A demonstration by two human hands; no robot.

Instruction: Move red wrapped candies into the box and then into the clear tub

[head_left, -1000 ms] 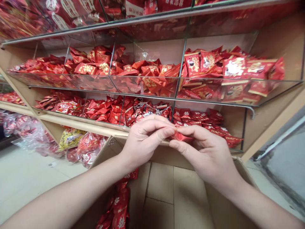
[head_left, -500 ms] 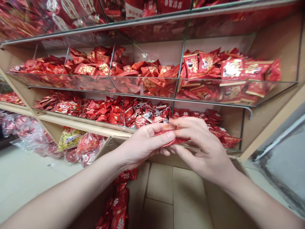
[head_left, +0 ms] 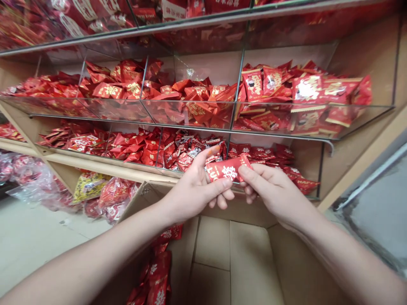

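Between my hands, in front of the lower shelf, is a red packet [head_left: 226, 169] with white and gold print, its printed face up. My left hand [head_left: 203, 182] holds its left end, thumb on the near edge and index finger raised. My right hand [head_left: 265, 182] pinches its right end between thumb and fingers. Below them is a cardboard box [head_left: 211, 241], with similar red packets [head_left: 159, 275] along its left side. Just behind my hands, the lower shelf's right compartment holds flat red packets [head_left: 300, 178].
Clear dividers split the shelves into compartments of red packets [head_left: 199, 97]. A clear panel fronts the middle shelf, its metal edge [head_left: 190, 128] above the lower one. Plastic bags of red packets [head_left: 116, 192] and a yellow bag [head_left: 90, 185] lie at the left on the floor [head_left: 57, 237].
My right hand has moved from over the packet to its right end, and the packet's printed face now shows. My left index finger has lifted. The view has shifted slightly.
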